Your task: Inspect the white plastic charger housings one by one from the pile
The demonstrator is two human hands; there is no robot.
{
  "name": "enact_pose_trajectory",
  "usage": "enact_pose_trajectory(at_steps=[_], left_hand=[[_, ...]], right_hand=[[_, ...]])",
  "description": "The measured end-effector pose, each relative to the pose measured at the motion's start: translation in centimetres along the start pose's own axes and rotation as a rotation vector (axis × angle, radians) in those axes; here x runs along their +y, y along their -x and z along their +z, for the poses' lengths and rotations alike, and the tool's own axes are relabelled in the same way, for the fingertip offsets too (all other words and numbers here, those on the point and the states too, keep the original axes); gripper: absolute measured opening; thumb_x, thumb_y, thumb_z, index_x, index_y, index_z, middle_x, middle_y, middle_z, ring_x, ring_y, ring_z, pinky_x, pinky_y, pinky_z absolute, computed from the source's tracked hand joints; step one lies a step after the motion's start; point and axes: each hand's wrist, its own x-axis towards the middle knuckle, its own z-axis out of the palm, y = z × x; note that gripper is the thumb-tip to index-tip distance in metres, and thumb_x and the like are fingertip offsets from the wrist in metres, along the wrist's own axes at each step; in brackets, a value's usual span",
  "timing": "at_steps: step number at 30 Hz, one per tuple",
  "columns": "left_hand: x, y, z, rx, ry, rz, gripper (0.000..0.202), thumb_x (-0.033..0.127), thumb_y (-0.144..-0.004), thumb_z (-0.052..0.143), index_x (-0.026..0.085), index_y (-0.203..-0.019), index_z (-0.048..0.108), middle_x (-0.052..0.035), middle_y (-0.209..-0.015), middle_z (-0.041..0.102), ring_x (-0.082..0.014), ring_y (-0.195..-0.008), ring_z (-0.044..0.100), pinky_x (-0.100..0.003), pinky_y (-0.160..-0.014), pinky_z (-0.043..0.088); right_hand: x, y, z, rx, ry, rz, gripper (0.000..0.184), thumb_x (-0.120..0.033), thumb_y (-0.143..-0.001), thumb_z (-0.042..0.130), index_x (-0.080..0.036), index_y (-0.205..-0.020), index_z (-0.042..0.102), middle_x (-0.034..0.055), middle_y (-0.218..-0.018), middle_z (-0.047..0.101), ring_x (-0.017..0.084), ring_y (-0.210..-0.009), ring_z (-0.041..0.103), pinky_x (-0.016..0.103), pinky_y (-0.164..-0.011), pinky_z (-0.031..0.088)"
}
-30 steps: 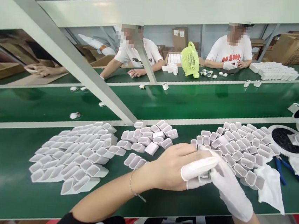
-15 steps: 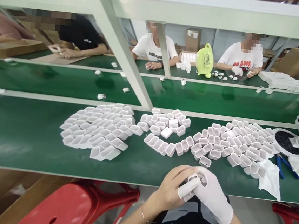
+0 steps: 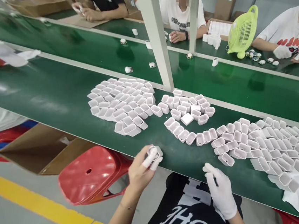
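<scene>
My left hand (image 3: 141, 169), with white finger cots on thumb and forefinger, holds one small white plastic case (image 3: 155, 152) at the near edge of the green table (image 3: 47, 95). My right hand (image 3: 220, 189), in a white glove, is empty with fingers apart, hovering just below the table edge near a loose case (image 3: 226, 159). Several white cases lie in three groups: a tight left cluster (image 3: 121, 104), a middle cluster (image 3: 186, 112) and a big right cluster (image 3: 268, 144).
A slanted white post (image 3: 156, 38) rises from the table divider. Beyond it runs a green conveyor belt (image 3: 92, 50) carrying scattered small parts. Other people sit at the far side by a lime-green fan (image 3: 242, 31). A red stool (image 3: 90, 175) and cardboard box (image 3: 37, 147) stand below left.
My hands have parted: the left carried the white case away to the left, the gloved right let go and dropped lower. The view has swung left and down.
</scene>
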Motion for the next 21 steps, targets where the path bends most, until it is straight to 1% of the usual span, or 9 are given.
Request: enact_pose_trajectory(at_steps=[3, 6, 10, 13, 14, 16, 17, 18, 21], left_hand=[[-0.2, 0.0, -0.3, 0.024, -0.028, -0.085, 0.026, 0.020, -0.081, 0.069, 0.020, -0.107, 0.064, -0.0134, -0.110, 0.068, -0.0249, -0.096, 0.068, -0.037, -0.077, 0.060], [-0.4, 0.0, -0.8, -0.056, -0.029, -0.111, 0.019, 0.021, -0.084, 0.066, 0.020, -0.103, 0.066, -0.0120, -0.104, 0.069, -0.0225, -0.090, 0.068, -0.034, -0.076, 0.059], [-0.8, -0.2, -1.1, 0.003, -0.026, -0.196, 0.017, 0.022, -0.087, 0.061, 0.018, -0.103, 0.064, -0.0146, -0.109, 0.066, -0.0267, -0.100, 0.065, -0.040, -0.081, 0.056], [-1.0, -0.8, -1.1, -0.070, 0.010, -0.164, 0.015, 0.020, -0.085, 0.064, 0.020, -0.100, 0.066, -0.0119, -0.103, 0.068, -0.0242, -0.092, 0.067, -0.036, -0.076, 0.057], [-1.0, -1.1, -1.1, -0.060, 0.001, -0.160, 0.019, 0.019, -0.083, 0.066, 0.021, -0.102, 0.066, -0.0116, -0.105, 0.067, -0.0241, -0.092, 0.067, -0.036, -0.076, 0.057], [-1.0, -1.6, -1.3, 0.037, -0.039, -0.167, 0.025, 0.018, -0.081, 0.068, 0.022, -0.105, 0.065, -0.0122, -0.110, 0.066, -0.0260, -0.097, 0.066, -0.038, -0.079, 0.056], [-1.0, -1.8, -1.4, 0.073, -0.054, -0.177, 0.024, 0.018, -0.082, 0.067, 0.021, -0.105, 0.065, -0.0125, -0.110, 0.065, -0.0267, -0.098, 0.066, -0.040, -0.080, 0.056], [-1.0, -2.0, -1.3, 0.077, -0.059, -0.189, 0.020, 0.019, -0.082, 0.066, 0.020, -0.103, 0.065, -0.0125, -0.108, 0.065, -0.0268, -0.097, 0.066, -0.040, -0.080, 0.056], [-1.0, -2.3, -0.8, -0.095, -0.029, -0.222, 0.013, 0.022, -0.084, 0.064, 0.019, -0.096, 0.069, -0.0113, -0.102, 0.069, -0.0237, -0.090, 0.068, -0.035, -0.077, 0.057]], right_hand=[[0.5, -0.6, 0.4, -0.013, 0.006, -0.012, 0.028, -0.024, -0.094, 0.046, -0.021, -0.110, 0.069, 0.0071, -0.101, 0.076, 0.022, -0.095, 0.072, 0.037, -0.084, 0.059], [0.4, -1.0, 0.4, -0.034, 0.014, -0.024, 0.027, -0.022, -0.094, 0.046, -0.021, -0.107, 0.069, 0.0067, -0.100, 0.076, 0.021, -0.093, 0.072, 0.036, -0.082, 0.059], [0.2, -1.4, 0.2, -0.049, 0.010, -0.057, 0.026, -0.020, -0.092, 0.048, -0.021, -0.107, 0.069, 0.0057, -0.095, 0.076, 0.021, -0.087, 0.072, 0.034, -0.078, 0.059], [0.1, -1.6, 0.1, -0.060, -0.001, -0.082, 0.026, -0.019, -0.092, 0.047, -0.020, -0.106, 0.069, 0.0058, -0.092, 0.076, 0.019, -0.083, 0.072, 0.033, -0.075, 0.059], [0.1, -1.6, 0.1, -0.065, -0.004, -0.088, 0.026, -0.018, -0.092, 0.047, -0.020, -0.106, 0.068, 0.0058, -0.091, 0.075, 0.019, -0.082, 0.072, 0.033, -0.074, 0.059], [0.1, -1.6, 0.1, -0.074, -0.010, -0.095, 0.025, -0.018, -0.092, 0.047, -0.020, -0.106, 0.068, 0.0060, -0.091, 0.075, 0.019, -0.082, 0.071, 0.033, -0.074, 0.059], [0.1, -1.7, 0.1, -0.077, -0.014, -0.096, 0.025, -0.018, -0.092, 0.047, -0.020, -0.106, 0.068, 0.0061, -0.091, 0.075, 0.020, -0.082, 0.071, 0.033, -0.074, 0.059], [0.2, -1.7, 0.1, -0.077, -0.020, -0.096, 0.025, -0.018, -0.092, 0.047, -0.020, -0.106, 0.067, 0.0063, -0.091, 0.075, 0.020, -0.082, 0.071, 0.033, -0.074, 0.058], [0.1, -1.7, 0.2, -0.076, -0.046, -0.100, 0.024, -0.016, -0.092, 0.048, -0.019, -0.107, 0.067, 0.0065, -0.089, 0.074, 0.019, -0.080, 0.070, 0.033, -0.073, 0.058]])
